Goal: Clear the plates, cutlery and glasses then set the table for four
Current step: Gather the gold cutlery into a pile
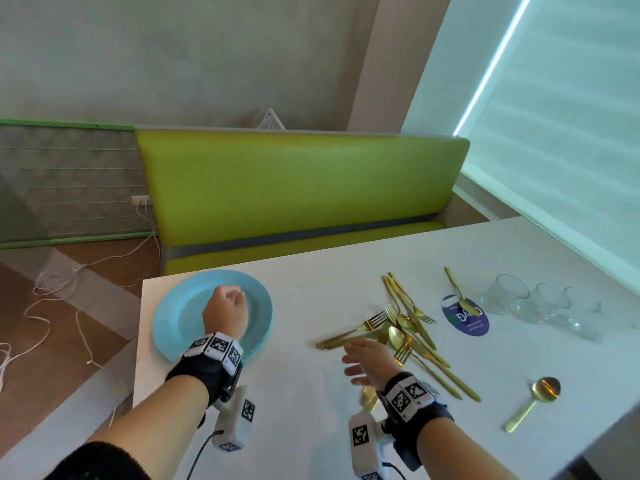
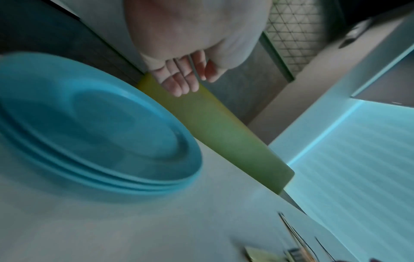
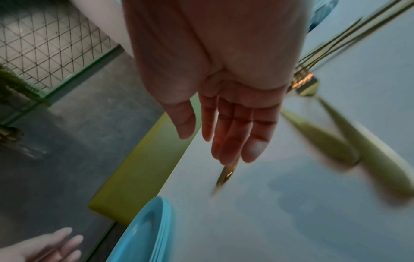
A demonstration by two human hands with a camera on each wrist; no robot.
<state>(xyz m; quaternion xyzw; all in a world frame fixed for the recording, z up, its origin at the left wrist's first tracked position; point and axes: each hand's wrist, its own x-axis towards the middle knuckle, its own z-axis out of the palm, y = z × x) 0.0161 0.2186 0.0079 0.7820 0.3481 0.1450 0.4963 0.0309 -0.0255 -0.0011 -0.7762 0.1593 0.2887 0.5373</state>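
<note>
A stack of light blue plates sits at the left end of the white table. My left hand hovers over the stack with loosely curled fingers, holding nothing. A heap of gold forks, spoons and knives lies mid-table. Beside the heap's near left end, my right hand is above the table with straight fingers and is empty. One gold piece lies just past its fingertips. Several clear glasses stand at the far right. A gold spoon lies alone at the front right.
Another gold spoon rests on a round purple sticker. A green padded bench runs along the table's far side. White cables trail over the floor to the left. A window blind closes the right side.
</note>
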